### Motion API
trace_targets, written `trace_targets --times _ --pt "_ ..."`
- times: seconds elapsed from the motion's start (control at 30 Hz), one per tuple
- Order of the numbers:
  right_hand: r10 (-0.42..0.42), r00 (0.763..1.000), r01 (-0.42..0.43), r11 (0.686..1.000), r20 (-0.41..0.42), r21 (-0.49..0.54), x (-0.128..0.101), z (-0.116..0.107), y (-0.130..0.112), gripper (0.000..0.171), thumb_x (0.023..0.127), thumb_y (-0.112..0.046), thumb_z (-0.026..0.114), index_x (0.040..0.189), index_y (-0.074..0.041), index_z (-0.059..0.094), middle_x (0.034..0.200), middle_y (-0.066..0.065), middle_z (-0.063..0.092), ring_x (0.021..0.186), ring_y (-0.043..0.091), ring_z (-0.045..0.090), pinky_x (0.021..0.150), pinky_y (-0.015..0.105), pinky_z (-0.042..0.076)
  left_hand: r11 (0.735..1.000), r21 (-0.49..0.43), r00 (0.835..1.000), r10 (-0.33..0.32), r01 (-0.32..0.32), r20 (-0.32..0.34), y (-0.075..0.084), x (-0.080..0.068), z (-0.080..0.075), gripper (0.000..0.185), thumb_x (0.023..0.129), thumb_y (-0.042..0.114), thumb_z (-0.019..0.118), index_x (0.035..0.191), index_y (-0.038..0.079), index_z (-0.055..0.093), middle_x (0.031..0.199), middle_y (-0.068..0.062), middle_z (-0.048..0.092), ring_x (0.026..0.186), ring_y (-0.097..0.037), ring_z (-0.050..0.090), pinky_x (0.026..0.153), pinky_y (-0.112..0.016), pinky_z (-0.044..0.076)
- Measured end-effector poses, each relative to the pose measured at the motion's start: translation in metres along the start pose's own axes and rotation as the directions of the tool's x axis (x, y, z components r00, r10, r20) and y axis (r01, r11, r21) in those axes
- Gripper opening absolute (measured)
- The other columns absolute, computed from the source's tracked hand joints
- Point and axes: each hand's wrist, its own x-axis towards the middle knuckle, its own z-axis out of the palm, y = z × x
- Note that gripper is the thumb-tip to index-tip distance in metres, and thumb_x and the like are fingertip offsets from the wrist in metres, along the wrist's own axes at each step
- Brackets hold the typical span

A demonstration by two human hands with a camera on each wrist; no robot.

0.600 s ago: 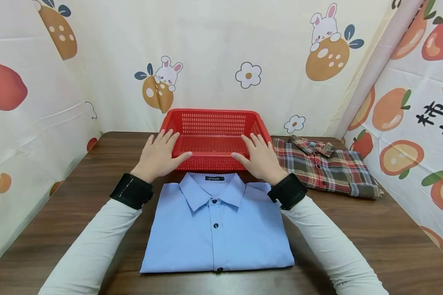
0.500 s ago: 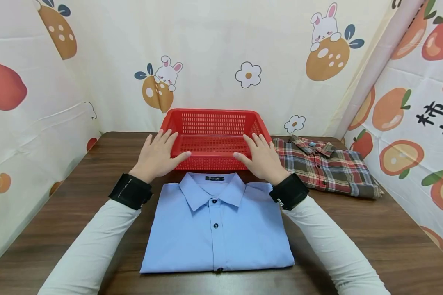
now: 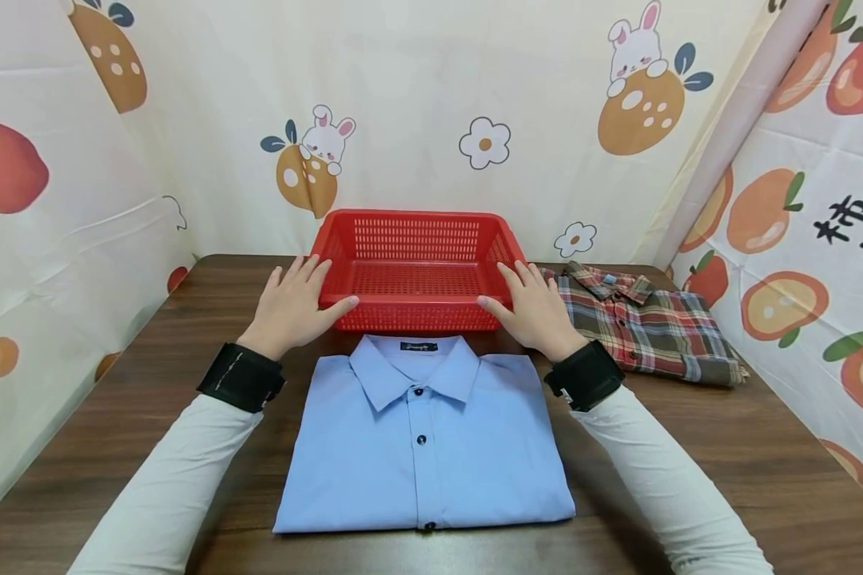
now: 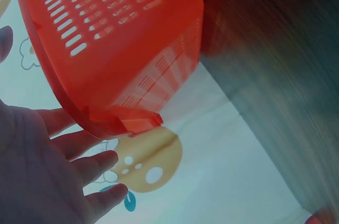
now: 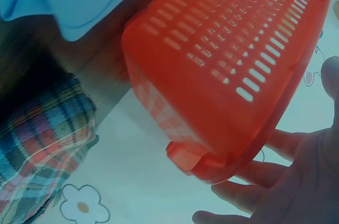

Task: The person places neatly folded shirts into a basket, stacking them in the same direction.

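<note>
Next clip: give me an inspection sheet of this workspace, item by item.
Surface: dark wooden table.
Job's things: red basket, empty, at the back; folded blue shirt flat in front of it.
Clutter: folded plaid shirt to the right of the basket.
Grippers: left hand and right hand open, fingers straight, at the basket's two near corners; contact cannot be told. Black wrist bands, white sleeves.
Cables: nothing seen.
Surroundings: cream curtains printed with fruit, rabbits and flowers on three sides.
</note>
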Motion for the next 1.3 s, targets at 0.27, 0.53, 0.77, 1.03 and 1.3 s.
trace_targets --times 0.27,0.53,0.77,1.03,1.3 --pt "0.024 1.000 -0.024 1.000 -0.012 0.000 -0.004 0.002 0.014 0.075 0.096 -0.052 0.047 0.153 -0.009 0.023 0.158 0.024 0.022 0.146 0.046 0.016 0.115 0.068 0.012 1.000 -0.007 1.000 -0.012 0.012 0.000 -0.010 -0.004 -0.001 0.084 0.091 0.059 0.044 0.149 0.002 0.027 0.155 -0.026 0.026 0.142 -0.047 0.022 0.115 -0.068 0.014" --pt "0.060 0.998 -0.060 0.998 -0.036 0.013 -0.010 0.001 0.026 0.076 0.097 -0.050 0.045 0.153 -0.005 0.020 0.156 0.026 0.023 0.145 0.048 0.018 0.114 0.070 0.015 0.999 -0.015 0.999 -0.030 0.031 0.024 -0.019 -0.009 0.000 0.087 0.091 0.061 0.041 0.150 0.001 0.024 0.155 -0.027 0.025 0.144 -0.047 0.018 0.116 -0.068 0.011" --pt "0.093 0.995 -0.092 0.995 -0.021 0.031 -0.022 0.007 0.040 0.081 0.096 -0.055 0.043 0.152 -0.001 0.018 0.157 0.025 0.021 0.146 0.047 0.016 0.113 0.070 0.017 0.998 0.013 0.997 -0.063 0.062 0.052 -0.031 -0.019 0.005 0.093 0.091 0.063 0.042 0.149 -0.007 0.021 0.154 -0.030 0.024 0.144 -0.048 0.019 0.116 -0.067 0.011" --pt "0.076 0.997 -0.076 0.997 0.010 -0.006 -0.033 0.013 0.044 0.083 0.097 -0.055 0.041 0.148 0.007 0.024 0.154 0.031 0.024 0.143 0.051 0.019 0.112 0.067 0.022 0.998 0.020 0.996 -0.054 0.052 0.075 -0.033 -0.030 0.009 0.091 0.091 0.064 0.041 0.146 -0.007 0.030 0.148 -0.031 0.036 0.138 -0.048 0.033 0.112 -0.069 0.021" --pt "-0.044 0.998 0.040 0.996 0.047 0.084 -0.040 0.027 0.025 0.067 0.096 -0.046 0.053 0.137 0.006 0.046 0.145 0.025 0.043 0.129 0.042 0.047 0.104 0.059 0.042 0.998 -0.062 0.977 -0.010 0.024 0.213 -0.024 -0.039 0.017 0.081 0.092 0.063 0.042 0.135 -0.005 0.049 0.130 -0.028 0.057 0.116 -0.045 0.057 0.089 -0.060 0.051"
